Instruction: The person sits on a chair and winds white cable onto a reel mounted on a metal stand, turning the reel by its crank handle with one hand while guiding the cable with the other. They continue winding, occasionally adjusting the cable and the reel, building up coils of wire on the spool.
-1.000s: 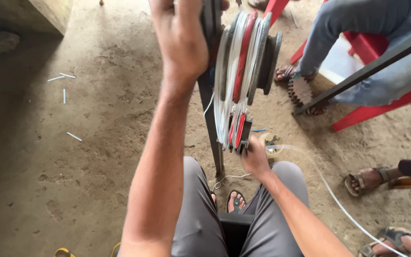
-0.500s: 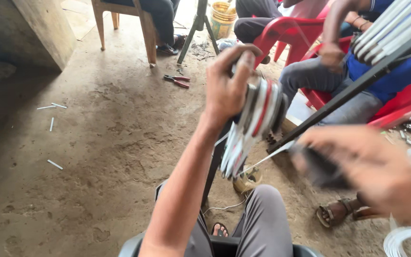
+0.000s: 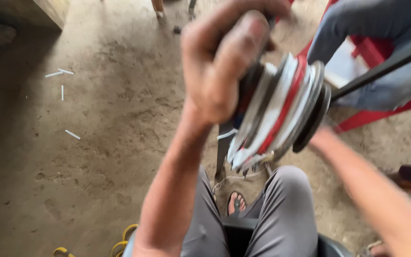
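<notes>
A person's left hand [image 3: 224,66] is clenched at the top of a stack of discs [image 3: 281,112], fingers curled tight around the upper edge of the wheel-like bundle of white, grey, red and black rims. The discs sit tilted on a dark stand [image 3: 223,150] that rises from the dirt floor [image 3: 96,143] between the person's knees, just above grey trousers [image 3: 281,214]. No container with contents shows clearly here; only the rim of a dark seat [image 3: 329,245] appears at the bottom edge. The right forearm [image 3: 372,190] sweeps in blurred from the lower right, and the right hand itself is too smeared and hidden behind the discs to tell whether its fingers grip anything. A sandalled foot [image 3: 236,203] rests under the stand. Short white scraps [image 3: 59,73] lie scattered on the floor to the left. Behind the discs, a seated neighbour in blue jeans [image 3: 367,28] occupies a red chair [image 3: 381,112], with a dark bar [image 3: 381,71] slanting across.

Half a second ago the view took in more of the room, with a stool and pliers on the floor beyond; now the camera looks more steeply down and closer. The left hand has stayed on the discs, while the right hand, then raised and blurred in the foreground, has dropped towards the lower side of the stack.
</notes>
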Demonstrator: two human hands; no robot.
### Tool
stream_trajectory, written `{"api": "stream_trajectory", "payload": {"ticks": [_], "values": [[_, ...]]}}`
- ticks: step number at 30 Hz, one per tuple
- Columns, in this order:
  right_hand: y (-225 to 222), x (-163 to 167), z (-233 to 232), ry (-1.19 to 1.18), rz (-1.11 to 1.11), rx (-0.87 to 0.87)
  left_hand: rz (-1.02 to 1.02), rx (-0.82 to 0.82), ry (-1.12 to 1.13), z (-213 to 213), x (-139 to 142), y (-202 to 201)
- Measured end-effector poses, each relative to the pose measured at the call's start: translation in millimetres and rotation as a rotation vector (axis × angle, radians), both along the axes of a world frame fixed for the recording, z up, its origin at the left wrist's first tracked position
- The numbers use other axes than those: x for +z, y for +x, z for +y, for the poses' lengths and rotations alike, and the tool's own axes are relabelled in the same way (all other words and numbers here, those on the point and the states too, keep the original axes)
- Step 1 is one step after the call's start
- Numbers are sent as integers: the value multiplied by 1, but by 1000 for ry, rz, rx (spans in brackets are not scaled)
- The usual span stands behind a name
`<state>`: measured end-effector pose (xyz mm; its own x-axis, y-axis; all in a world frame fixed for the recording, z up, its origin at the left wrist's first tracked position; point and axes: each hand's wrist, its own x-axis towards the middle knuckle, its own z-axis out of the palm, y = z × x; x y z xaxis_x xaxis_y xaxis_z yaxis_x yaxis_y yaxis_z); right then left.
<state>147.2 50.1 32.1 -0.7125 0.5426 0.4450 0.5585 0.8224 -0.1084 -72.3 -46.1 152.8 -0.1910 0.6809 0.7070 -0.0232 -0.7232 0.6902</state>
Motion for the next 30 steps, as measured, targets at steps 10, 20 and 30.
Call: {"api": "stream_trajectory", "payload": {"ticks": [10, 20, 30], "values": [[17, -144, -64, -265, 298, -106, -222, -8, 62, 30, -9, -26], [-1, -103, -116, -713, 186, -204, -88, 226, 140, 38, 8, -25], [40, 61, -183, -988, 8, -77, -151, 246, -4, 12, 32, 6]]}}
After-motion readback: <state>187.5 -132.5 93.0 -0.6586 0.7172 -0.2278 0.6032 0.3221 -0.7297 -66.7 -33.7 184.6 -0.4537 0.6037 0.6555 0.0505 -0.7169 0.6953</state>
